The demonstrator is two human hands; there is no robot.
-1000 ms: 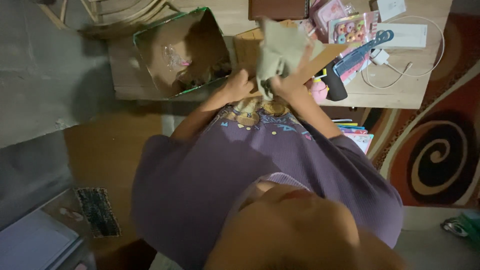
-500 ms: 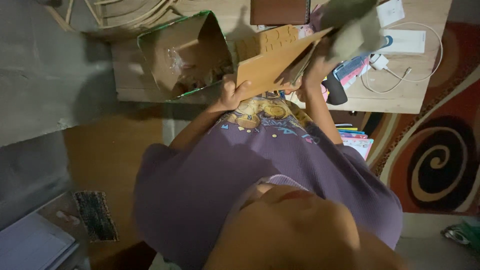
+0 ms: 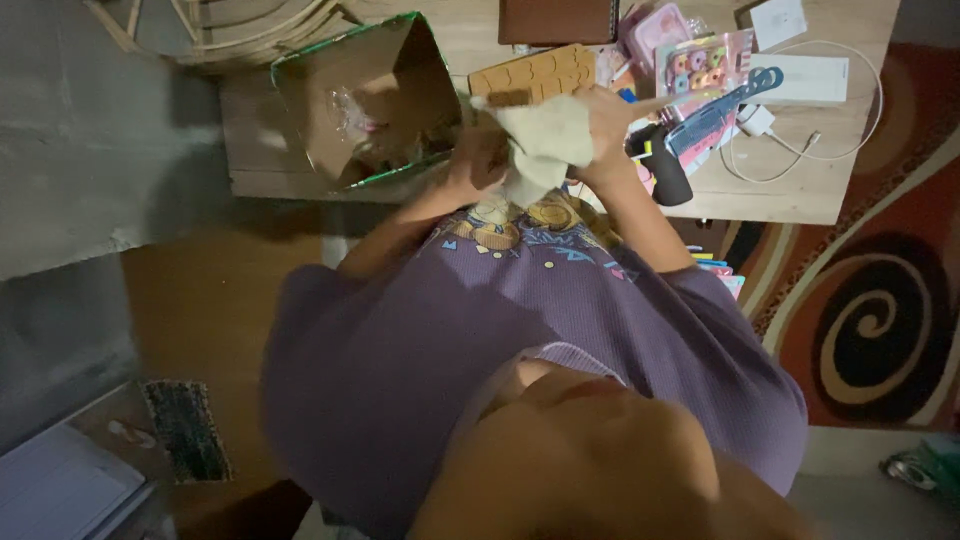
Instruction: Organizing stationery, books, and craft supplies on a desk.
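- The person, in a purple shirt (image 3: 520,330), fills the near part of the view, both forearms raised toward the bench (image 3: 780,190).
- The left hand (image 3: 478,158) is at the near edge of the bench, just right of the open box; it is blurred, its fingers seem curled against the left side of the cloth, though I cannot tell how firmly they grip.
- The right hand (image 3: 605,130) is beside it, fingers closed on the right part of the cloth, with the thumb side stretched out toward the clutter.
- The pale cloth (image 3: 540,140) is bunched between the two hands, above the bench's near edge and just in front of the wooden board, a fold hanging down toward the shirt.
- A wooden board with cut-out shapes (image 3: 530,75) lies flat on the bench just behind the cloth.
- An open cardboard box with a green rim (image 3: 360,95) stands to the left of the hands, tipped so its inside shows; a bit of clear wrapping lies in it.
- Right of the hands lie a black cylinder (image 3: 665,170) near the edge, a blue comb (image 3: 725,105), and pink packs of small colourful items (image 3: 695,60).
- Farther back are a dark brown book (image 3: 555,20), a white charger and cable (image 3: 800,120), and a white box (image 3: 815,80).
- A rug with swirls (image 3: 870,300) covers the floor to the right.
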